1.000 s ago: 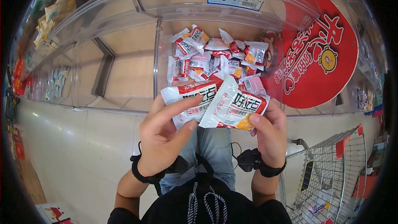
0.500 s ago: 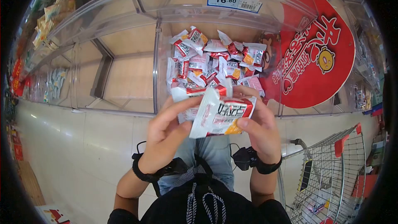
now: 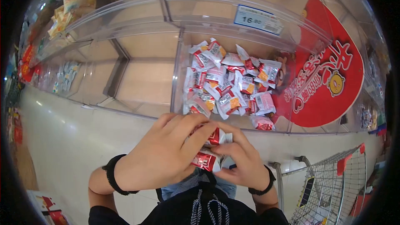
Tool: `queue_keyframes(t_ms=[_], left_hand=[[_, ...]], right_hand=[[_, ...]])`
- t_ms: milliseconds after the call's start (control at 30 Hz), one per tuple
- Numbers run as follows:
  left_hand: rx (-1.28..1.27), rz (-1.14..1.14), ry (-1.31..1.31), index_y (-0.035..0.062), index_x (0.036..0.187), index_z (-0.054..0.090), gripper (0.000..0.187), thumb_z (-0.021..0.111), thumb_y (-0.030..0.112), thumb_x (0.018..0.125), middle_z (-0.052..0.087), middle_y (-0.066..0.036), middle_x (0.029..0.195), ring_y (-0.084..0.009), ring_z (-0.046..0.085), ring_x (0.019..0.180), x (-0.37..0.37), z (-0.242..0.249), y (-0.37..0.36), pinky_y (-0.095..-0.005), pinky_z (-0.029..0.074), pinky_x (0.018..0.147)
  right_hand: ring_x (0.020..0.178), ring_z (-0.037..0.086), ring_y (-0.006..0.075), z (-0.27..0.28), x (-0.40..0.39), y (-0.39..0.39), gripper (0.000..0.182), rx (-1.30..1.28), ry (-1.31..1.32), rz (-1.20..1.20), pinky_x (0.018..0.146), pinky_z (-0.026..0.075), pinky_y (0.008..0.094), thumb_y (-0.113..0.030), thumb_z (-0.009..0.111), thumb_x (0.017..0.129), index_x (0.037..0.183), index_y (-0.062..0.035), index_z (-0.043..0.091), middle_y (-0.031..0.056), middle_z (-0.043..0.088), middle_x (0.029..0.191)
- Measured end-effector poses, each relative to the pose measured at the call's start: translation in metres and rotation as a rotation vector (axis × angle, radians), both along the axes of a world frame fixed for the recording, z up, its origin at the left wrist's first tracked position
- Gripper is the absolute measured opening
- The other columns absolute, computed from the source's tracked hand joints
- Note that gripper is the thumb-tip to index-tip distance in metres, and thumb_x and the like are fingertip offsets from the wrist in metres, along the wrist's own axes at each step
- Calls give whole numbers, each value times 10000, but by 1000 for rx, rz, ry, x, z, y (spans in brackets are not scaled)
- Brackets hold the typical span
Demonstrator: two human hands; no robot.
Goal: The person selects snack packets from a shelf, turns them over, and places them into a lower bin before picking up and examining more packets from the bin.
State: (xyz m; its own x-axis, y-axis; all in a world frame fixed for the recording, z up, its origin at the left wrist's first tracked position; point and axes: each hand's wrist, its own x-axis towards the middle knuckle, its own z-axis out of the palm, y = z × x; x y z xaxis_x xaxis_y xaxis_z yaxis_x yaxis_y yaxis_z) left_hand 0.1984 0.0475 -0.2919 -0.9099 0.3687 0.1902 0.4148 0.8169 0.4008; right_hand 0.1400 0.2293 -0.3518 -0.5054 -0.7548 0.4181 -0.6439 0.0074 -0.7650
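My left hand (image 3: 162, 152) is wrapped over the top of small red-and-white snack packets, its fingers curled across them and hiding much of their surface. From the other side my right hand (image 3: 246, 158) grips the same packets, thumb below and fingers above. Two packets show between the hands: a lower packet (image 3: 204, 161) with red print facing up, and an upper packet (image 3: 216, 136) partly under the fingers. Beyond the hands, many similar wrapped packets (image 3: 229, 101) lie heaped in a clear-walled bin (image 3: 178, 71).
A price tag (image 3: 258, 18) reading 16.80 hangs on the bin's far wall. To the right stands a round red sign (image 3: 329, 75), with a wire shopping cart (image 3: 333, 179) below it. Yellowish packets (image 3: 73, 12) sit in a compartment at the far left.
Both hands have drawn down toward my body, and the left hand now covers the packets from above. The packets have turned, with less of their faces showing. The view has shifted.
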Motion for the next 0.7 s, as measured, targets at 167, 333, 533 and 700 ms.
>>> queue_keyframes(t_ms=[167,333,533,700], left_hand=[[114,-29,-214,19,1125,427,682,685,66,496,478,-144,965,-306,476,892,-10,9,-21,-357,401,773],[130,-53,-332,32,1068,460,616,687,80,497,478,-136,902,-284,484,844,-25,11,-49,-320,413,721],[229,346,-542,-25,1001,507,504,669,72,534,573,-107,905,-147,537,810,-66,15,-133,-269,435,717],[75,230,-735,-26,973,502,503,699,60,518,564,-78,847,-133,502,787,-109,-39,-164,-249,410,711]], right_hand=[[1078,430,377,-8,1,-17,392,-67,-54,18,817,428,360,-90,712,616,864,-23,416,257,301,1262],[1185,328,381,-13,-2,-36,506,-267,-155,-4,884,357,388,-149,771,579,878,-47,377,280,314,1263],[1044,489,330,-17,-16,-12,400,-325,-104,-145,856,398,384,-84,712,646,905,-36,411,277,368,1214],[925,552,275,-30,-8,1,349,-455,-325,-340,816,416,366,-30,679,658,898,-19,426,234,445,1125]])
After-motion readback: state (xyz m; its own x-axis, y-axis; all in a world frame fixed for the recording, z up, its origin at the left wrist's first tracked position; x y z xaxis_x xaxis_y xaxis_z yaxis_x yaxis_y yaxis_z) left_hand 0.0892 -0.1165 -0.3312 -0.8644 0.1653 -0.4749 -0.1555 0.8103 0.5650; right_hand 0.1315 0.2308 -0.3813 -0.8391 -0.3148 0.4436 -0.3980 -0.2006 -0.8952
